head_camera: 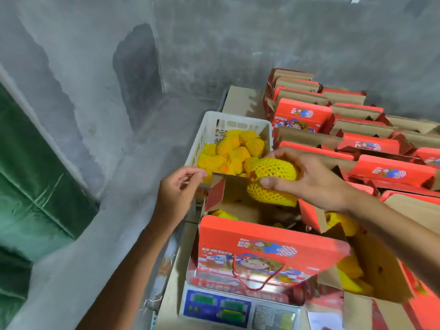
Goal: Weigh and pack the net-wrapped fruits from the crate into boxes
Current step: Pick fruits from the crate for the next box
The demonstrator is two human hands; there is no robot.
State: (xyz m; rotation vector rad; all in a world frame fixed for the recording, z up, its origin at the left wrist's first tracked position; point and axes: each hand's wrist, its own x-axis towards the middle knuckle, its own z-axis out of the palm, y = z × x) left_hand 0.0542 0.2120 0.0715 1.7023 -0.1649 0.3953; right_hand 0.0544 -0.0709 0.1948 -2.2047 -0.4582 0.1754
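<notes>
Right hand grips yellow foam-net-wrapped fruit, held over open red cardboard gift box standing on digital scale. Left hand hovers empty, fingers loosely curled, beside box's back flap. White plastic crate just behind box, holding more netted fruits. Red boxes stacked at right.

1 head-worn view looks forward and down, close above the scale
</notes>
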